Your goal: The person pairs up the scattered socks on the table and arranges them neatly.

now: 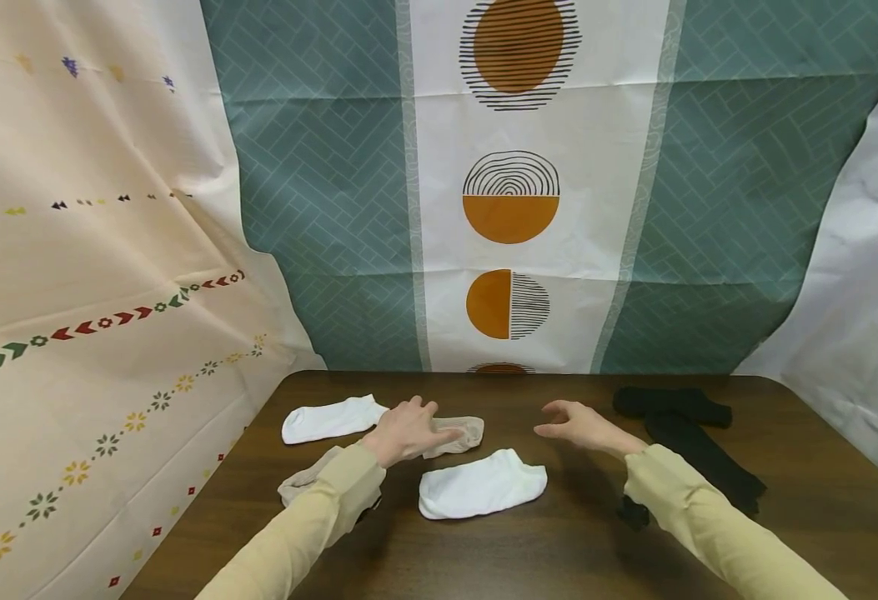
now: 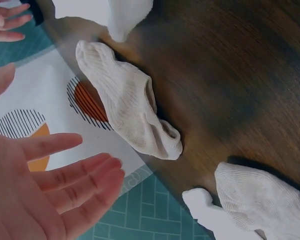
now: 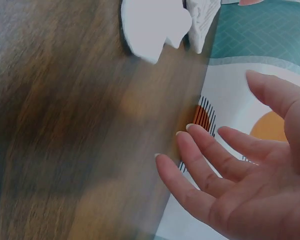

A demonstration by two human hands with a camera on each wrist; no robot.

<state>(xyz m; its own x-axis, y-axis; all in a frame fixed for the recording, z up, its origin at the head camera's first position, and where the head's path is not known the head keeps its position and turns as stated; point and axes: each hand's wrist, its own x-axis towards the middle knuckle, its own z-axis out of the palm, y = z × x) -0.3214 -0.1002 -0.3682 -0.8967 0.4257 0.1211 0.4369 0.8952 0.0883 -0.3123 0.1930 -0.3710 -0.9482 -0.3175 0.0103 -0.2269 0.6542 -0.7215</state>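
Both hands are empty, fingers loosely extended: the left hand hovers near a beige sock, the right hand above the brown table. Between them, closer to the wearer, lies a white sock; black socks lie farther right.

The left forearm and right forearm, both in pale yellow sleeves, reach forward and slant inward. The left hand shows its back to the head view, its fingers extended and its thumb spread away. The right hand, well apart from it, has loosely bent fingers, the thumb standing clear. Both palms face their wrist cameras.
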